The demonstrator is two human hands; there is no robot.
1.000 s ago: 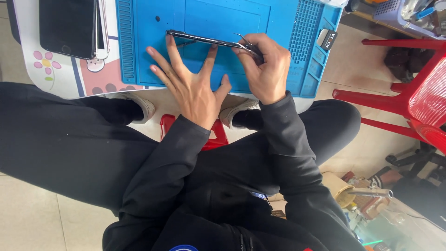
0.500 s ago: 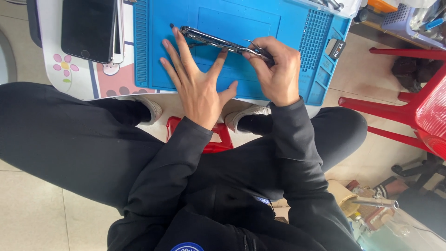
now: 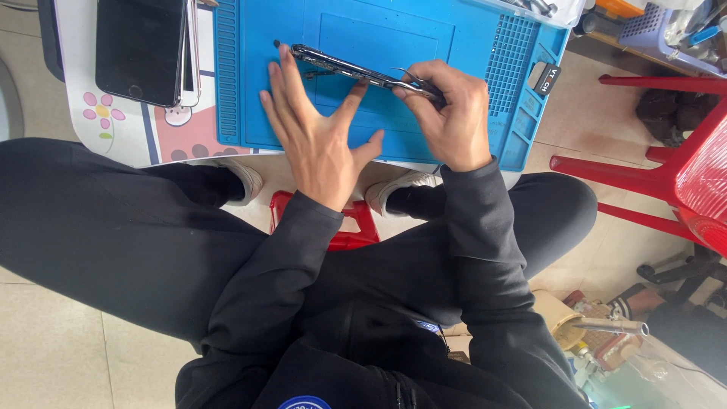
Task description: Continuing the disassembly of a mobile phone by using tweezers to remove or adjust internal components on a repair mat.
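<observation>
Landmark: the blue work mat (image 3: 469, 45), ribbed along its left and right borders, lies on the bench (image 3: 129, 140) and covers most of it.
Thing in hand: a thin dark phone frame (image 3: 341, 67) stands on its long edge across the middle of the mat, slanting from the mat's upper left down toward its right.
Left hand: the left hand (image 3: 318, 132) is spread open and flat, its fingers (image 3: 288, 72) fanned on the mat and braced against the frame's near side; it grips nothing.
Right hand: the right hand (image 3: 454, 113) is curled closed on metal tweezers (image 3: 413, 78), the tips meeting the frame's right end.
Handling: the frame looks light, stiff along its length but thin, so it probably bends or scratches easily; its smooth sides may slip. Hold it by the long edges, not the open middle.
Edges: the mat's near edge sits just under both wrists, close to the bench's front edge, beyond which the floor drops away.
Open room: the mat's upper middle and its right ribbed border are bare.
Beside the mat: a dark phone (image 3: 140, 49) lies face up just left of the mat; a red plastic chair (image 3: 681, 163) stands well to the mat's right.
</observation>
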